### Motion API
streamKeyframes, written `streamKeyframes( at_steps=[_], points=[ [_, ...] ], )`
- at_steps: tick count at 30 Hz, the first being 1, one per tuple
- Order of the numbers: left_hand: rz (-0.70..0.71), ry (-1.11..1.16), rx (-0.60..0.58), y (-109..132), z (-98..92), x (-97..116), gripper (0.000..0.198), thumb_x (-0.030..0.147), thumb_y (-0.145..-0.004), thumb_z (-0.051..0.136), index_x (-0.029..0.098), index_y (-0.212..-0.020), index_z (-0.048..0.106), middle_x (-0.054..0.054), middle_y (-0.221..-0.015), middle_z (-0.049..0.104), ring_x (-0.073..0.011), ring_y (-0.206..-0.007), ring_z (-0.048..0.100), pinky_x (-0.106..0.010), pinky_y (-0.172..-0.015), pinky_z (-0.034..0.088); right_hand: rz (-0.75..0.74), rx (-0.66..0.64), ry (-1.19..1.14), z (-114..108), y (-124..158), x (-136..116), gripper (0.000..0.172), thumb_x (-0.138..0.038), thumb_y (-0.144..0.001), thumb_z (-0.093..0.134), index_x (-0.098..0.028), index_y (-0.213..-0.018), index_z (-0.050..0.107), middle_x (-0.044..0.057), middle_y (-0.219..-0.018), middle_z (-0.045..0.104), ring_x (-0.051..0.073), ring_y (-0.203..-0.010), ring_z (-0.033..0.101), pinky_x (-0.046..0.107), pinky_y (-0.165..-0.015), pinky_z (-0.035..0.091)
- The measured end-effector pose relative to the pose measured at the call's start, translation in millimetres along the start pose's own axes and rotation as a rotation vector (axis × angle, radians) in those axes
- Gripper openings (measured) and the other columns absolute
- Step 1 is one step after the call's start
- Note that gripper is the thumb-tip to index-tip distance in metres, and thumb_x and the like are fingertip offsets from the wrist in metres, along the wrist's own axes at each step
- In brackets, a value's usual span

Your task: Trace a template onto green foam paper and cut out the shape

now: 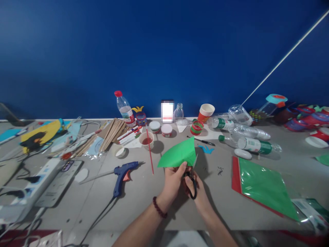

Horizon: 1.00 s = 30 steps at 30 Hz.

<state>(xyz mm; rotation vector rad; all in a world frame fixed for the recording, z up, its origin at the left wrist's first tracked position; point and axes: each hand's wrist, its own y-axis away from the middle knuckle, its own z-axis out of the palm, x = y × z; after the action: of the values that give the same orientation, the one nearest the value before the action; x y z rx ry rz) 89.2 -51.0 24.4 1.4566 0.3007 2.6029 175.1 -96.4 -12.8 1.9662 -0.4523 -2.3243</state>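
A sheet of green craft paper (178, 152) with a curved upper edge is pinched in my left hand (172, 180), its thumb lying on the lower edge. A beaded bracelet circles that wrist. Close beside it, my right hand (195, 188) grips black-handled scissors (193, 192). The blades are at the paper's right end, mostly hidden behind it, so how far they are apart cannot be made out. Both hands are above the grey table (144, 212). Beyond the paper lie a blue cut-out shape (206, 149) and a black pen (204, 141).
On the left are a blue glue gun (122, 175), a power strip (38, 181) and cables. A paper cup (146, 141) holds a red-handled brush. Plastic bottles (254, 145) and packaged green sheets (264, 187) lie right. A blue wall (154, 51) stands behind.
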Motion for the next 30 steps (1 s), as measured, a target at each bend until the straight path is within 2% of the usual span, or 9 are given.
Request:
streamKeyframes(
  at_steps=[6, 13, 22, 30],
  points=[
    [0.02, -0.002, -0.018, -1.4, -0.3, 2.8, 0.026, 0.037, -0.063, 0.082, 0.014, -0.072, 0.071, -0.003, -0.068, 0.069, -0.0131, -0.058, 0.061, -0.024, -0.062, 0.05, 0.008, -0.015, 0.003, -0.1, 0.4, 2.2, 0.048, -0.064, -0.073, 0.067, -0.021, -0.087, 0.051, -0.007, -0.058, 0.044, 0.011, -0.047, 0.04, 0.022, -0.044, 0.033],
    [-0.014, -0.021, -0.025, -1.7, -0.4, 7.1, 0.029, 0.039, -0.062, 0.083, 0.013, -0.067, 0.071, -0.004, -0.063, 0.068, -0.0128, -0.055, 0.06, -0.023, -0.057, 0.049, 0.011, -0.031, -0.003, 0.7, -1.1, 0.1, 0.049, -0.065, -0.072, 0.067, -0.021, -0.084, 0.048, -0.008, -0.056, 0.043, 0.01, -0.045, 0.039, 0.021, -0.042, 0.031],
    [-0.037, -0.042, -0.032, -5.2, -0.7, 17.2, 0.031, 0.039, -0.058, 0.085, 0.013, -0.069, 0.073, -0.005, -0.063, 0.07, -0.0135, -0.055, 0.063, -0.025, -0.061, 0.052, 0.049, 0.0, 0.006, 4.9, 2.4, -11.6, 0.052, -0.067, -0.067, 0.069, -0.021, -0.078, 0.048, -0.008, -0.051, 0.044, 0.009, -0.042, 0.038, 0.021, -0.041, 0.027],
    [-0.061, -0.057, -0.056, -7.7, -2.0, 16.7, 0.036, 0.042, -0.055, 0.086, 0.013, -0.07, 0.073, -0.005, -0.062, 0.07, -0.0145, -0.054, 0.064, -0.027, -0.062, 0.054, 0.069, -0.016, 0.029, 1.0, 6.5, -14.0, 0.053, -0.069, -0.067, 0.068, -0.021, -0.075, 0.047, -0.007, -0.051, 0.045, 0.009, -0.042, 0.036, 0.02, -0.04, 0.025]
  ],
)
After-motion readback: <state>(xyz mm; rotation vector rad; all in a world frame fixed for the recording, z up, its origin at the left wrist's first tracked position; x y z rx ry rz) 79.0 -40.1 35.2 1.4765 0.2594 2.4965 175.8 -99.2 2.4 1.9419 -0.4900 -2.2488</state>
